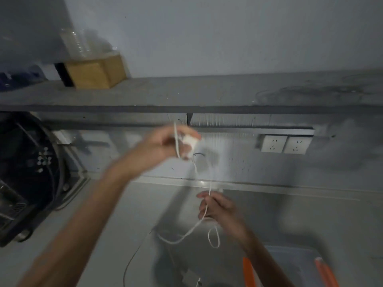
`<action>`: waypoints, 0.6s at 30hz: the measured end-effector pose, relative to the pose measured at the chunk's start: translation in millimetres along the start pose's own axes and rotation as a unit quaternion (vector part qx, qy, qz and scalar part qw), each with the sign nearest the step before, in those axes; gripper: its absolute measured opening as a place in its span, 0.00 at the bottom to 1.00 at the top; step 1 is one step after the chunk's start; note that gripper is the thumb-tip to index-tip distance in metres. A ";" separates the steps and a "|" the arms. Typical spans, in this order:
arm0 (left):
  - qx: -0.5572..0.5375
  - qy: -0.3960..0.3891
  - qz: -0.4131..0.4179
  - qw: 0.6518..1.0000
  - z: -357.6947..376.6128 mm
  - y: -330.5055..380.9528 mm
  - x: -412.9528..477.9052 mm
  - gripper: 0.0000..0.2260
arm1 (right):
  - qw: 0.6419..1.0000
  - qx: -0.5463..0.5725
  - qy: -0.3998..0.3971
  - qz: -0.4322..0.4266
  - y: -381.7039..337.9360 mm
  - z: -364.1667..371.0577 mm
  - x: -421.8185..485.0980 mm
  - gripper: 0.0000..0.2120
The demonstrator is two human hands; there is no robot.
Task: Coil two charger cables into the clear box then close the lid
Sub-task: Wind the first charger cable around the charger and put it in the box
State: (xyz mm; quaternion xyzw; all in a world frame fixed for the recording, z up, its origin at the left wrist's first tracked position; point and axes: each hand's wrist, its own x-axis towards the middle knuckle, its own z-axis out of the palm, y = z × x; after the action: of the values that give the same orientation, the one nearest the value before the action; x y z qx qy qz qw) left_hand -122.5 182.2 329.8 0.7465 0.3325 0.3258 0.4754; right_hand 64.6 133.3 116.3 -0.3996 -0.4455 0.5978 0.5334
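White cable [210, 181] runs slack between our two hands in the head view, the only view we have. Our left hand [163, 143], raised before the wall, curls round the white plug [190, 145] with a strand crossing it, though blur hides the exact lie of the fingers; our right hand [219, 208], lower and nearer the table [103, 235], pinches the cable between thumb and fingertips, and a small loop hangs just beneath it. The clear box [290, 255] with its orange latches [247, 270] sits at the lower right, below our right forearm; whether its lid is on we cannot tell. A grey block [189, 276] with a thin lead lies on the table beside it, perhaps the second charger; it is too blurred to say.

We judge the cable light, limp and a little springy, so its loops will want to open; the plug is its one stiff, weighty part, so it makes the best anchor, with the other hand feeding cord close to the coil.
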 end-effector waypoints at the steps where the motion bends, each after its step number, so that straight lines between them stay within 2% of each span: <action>1: -0.009 -0.003 -0.036 0.999 23.8 -23.9 -4.4 0.13 | 1.000 0.015 0.005 -0.023 -14.4 3.3 2.9 0.09; 3: -0.045 0.019 -0.094 0.994 56.5 -70.1 -8.6 0.12 | 0.996 0.051 0.027 -0.067 -35.7 8.4 8.1 0.11; 5: -0.175 0.066 -0.150 0.971 79.4 -98.8 -13.1 0.11 | 0.989 0.089 0.059 -0.102 -48.7 11.3 13.0 0.12; 7: -0.352 0.080 -0.177 0.915 102.9 -105.4 -20.5 0.10 | 0.982 0.104 0.095 -0.124 -55.6 14.8 17.4 0.12; 8: -0.414 0.087 -0.187 0.887 111.6 -105.0 -22.1 0.12 | 0.979 0.109 0.110 -0.130 -57.7 17.8 18.5 0.11; 9: -0.439 0.099 -0.188 0.873 118.4 -107.7 -21.8 0.14 | 0.977 0.110 0.123 -0.134 -58.0 20.7 19.3 0.11; 10: -0.433 0.106 -0.181 0.877 123.3 -105.7 -21.4 0.15 | 0.976 0.106 0.130 -0.139 -57.1 23.9 19.6 0.11; 13: -0.313 0.129 -0.167 0.926 132.1 -104.0 -20.7 0.12 | 0.984 0.048 0.109 -0.136 -56.5 26.7 16.1 0.12; 16: -0.271 0.132 -0.158 0.940 130.5 -100.2 -21.9 0.10 | 0.992 -0.023 0.057 -0.108 -69.9 14.4 8.2 0.13; 18: -0.263 0.107 -0.162 0.945 130.5 -95.2 -21.9 0.10 | 0.984 -0.127 0.049 -0.115 -82.6 1.0 4.8 0.11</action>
State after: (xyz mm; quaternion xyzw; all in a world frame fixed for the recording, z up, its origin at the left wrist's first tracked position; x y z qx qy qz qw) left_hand -47.9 131.4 194.1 0.4918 0.4005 0.3981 0.6627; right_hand 86.4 140.7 195.8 -0.4388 -0.5340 0.4510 0.5647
